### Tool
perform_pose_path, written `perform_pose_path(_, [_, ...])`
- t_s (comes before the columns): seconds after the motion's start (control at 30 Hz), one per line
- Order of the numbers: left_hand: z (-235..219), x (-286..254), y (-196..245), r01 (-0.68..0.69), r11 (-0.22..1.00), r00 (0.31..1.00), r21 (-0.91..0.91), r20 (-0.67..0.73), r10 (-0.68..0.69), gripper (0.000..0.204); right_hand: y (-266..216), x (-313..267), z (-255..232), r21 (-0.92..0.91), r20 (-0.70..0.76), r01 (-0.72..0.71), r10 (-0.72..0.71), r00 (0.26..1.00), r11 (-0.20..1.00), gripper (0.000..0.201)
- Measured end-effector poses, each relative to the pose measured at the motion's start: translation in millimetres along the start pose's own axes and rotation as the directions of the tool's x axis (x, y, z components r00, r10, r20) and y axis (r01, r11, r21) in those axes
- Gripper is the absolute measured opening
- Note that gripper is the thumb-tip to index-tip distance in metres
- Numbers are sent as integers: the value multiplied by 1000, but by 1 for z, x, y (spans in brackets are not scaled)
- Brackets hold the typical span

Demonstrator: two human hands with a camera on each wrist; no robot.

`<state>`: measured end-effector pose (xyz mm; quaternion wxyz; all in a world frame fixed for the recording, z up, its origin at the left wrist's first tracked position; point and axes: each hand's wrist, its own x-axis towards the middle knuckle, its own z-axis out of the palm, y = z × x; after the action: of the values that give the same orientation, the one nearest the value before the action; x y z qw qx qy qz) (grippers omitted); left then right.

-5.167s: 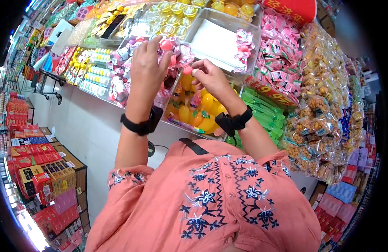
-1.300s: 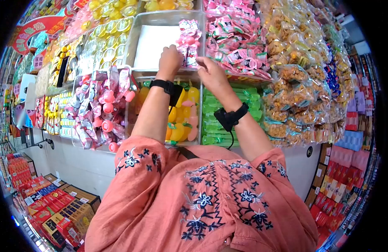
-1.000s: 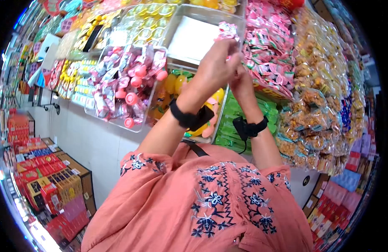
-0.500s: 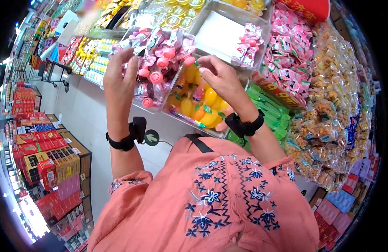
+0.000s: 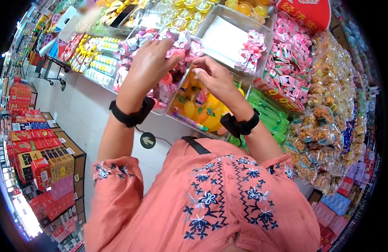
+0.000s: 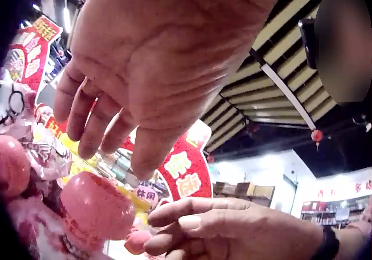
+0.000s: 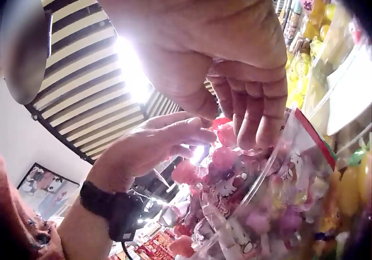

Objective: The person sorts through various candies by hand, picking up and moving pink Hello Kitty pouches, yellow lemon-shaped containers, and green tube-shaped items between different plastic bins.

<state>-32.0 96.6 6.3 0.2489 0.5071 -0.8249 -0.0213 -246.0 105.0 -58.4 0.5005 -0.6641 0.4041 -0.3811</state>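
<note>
My left hand (image 5: pixel 150 69) reaches over a bin of pink-capped wrapped sweets (image 5: pixel 165 79) printed with a cartoon cat, covering part of the heap. In the left wrist view its fingers stretch loosely down beside a round pink cap (image 6: pixel 96 205). Near that bin's right side, my right hand (image 5: pixel 217 80) has its fingers lightly bent and the thumb apart. The right wrist view shows its fingertips right over the sweets, the left hand (image 7: pixel 145 146) facing it. Similar sweets (image 5: pixel 250 54) lie along the right side of a bin lined with a white sheet (image 5: pixel 225 37).
Yellow-orange fruit-shaped items (image 5: pixel 208 111) fill a bin before the right hand, with green packs (image 5: pixel 267 111) to its right. Pink packets (image 5: pixel 288 63) and bagged snacks (image 5: pixel 322 122) rise farther right. A low stand of red boxes (image 5: pixel 32 143) is at left.
The hands were together over the white-lined bin, then parted. The left has since moved right over the pink sweets. That bin's row of sweets looks fuller than in the oldest frame.
</note>
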Motion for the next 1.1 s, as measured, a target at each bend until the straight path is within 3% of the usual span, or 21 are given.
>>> perform_pose_path(0.07, [-4, 13, 2, 10, 999, 983, 44, 182, -18, 34, 2, 1, -2, 44, -14, 4, -4, 1000, 999, 25])
perform_pose_path(0.1, [3, 15, -6, -80, 996, 981, 29, 178, 74, 31, 3, 0, -3, 68, -22, 5, -3, 1000, 998, 25])
perform_pose_path(0.2, [14, 26, -17, -167, 981, 953, 103, 274, 133, 30, -1, 0, -4, 50, -91, 42, -38, 995, 998, 24])
perform_pose_path(0.33, [26, 34, -21, -182, 972, 945, 146, 300, 132, 28, 11, 4, -4, 10, -136, 118, -116, 984, 993, 24])
perform_pose_path(0.47, [7, 49, -6, 153, 988, 959, 29, 235, -156, 29, 5, 5, -4, -30, -231, 149, -152, 961, 988, 39])
perform_pose_path(0.5, [0, 53, -8, 226, 965, 954, -130, 228, -193, 31, 0, 5, -5, -31, -263, 154, -157, 952, 988, 46])
perform_pose_path(0.57, [-14, 59, -6, 305, 854, 950, -422, 198, -242, 36, -7, 6, -7, -223, -312, 259, -321, 894, 940, 60])
perform_pose_path(0.6, [-32, 60, 23, 370, 754, 929, -543, 212, -303, 34, -11, 6, -8, -320, -322, 300, -401, 857, 899, 67])
perform_pose_path(0.63, [-42, 59, 32, 369, 703, 929, -608, 243, -278, 34, -15, 5, -10, -329, -314, 325, -427, 848, 887, 78])
perform_pose_path(0.77, [-44, 47, 70, 431, 558, 902, -709, 347, -256, 42, -20, -4, -16, -123, -271, 283, -307, 912, 951, 71])
perform_pose_path(0.83, [-26, 45, 73, 507, 454, 862, -733, 444, -246, 41, -21, -19, -32, 242, -73, 77, -61, 995, 967, 64])
perform_pose_path(0.87, [-19, 42, 80, 515, 400, 857, -758, 447, -255, 43, -20, -27, -39, 398, 55, -59, 40, 998, 916, 60])
perform_pose_path(0.93, [12, 40, 75, 354, 589, 934, -727, 238, -269, 47, -15, -40, -49, 548, 113, -108, 54, 992, 829, 50])
perform_pose_path(0.97, [17, 36, 79, 348, 626, 937, -698, 232, -262, 49, -19, -51, -56, 634, 171, -173, 82, 982, 753, 49])
perform_pose_path(1.0, [28, 32, 86, 274, 593, 960, -757, 180, -213, 48, -20, -59, -61, 709, 230, -238, 100, 968, 664, 48])
perform_pose_path(1.1, [45, 24, 102, 397, 427, 918, -813, 357, -173, 47, -7, -72, -73, 681, 312, -318, 131, 941, 659, 49])
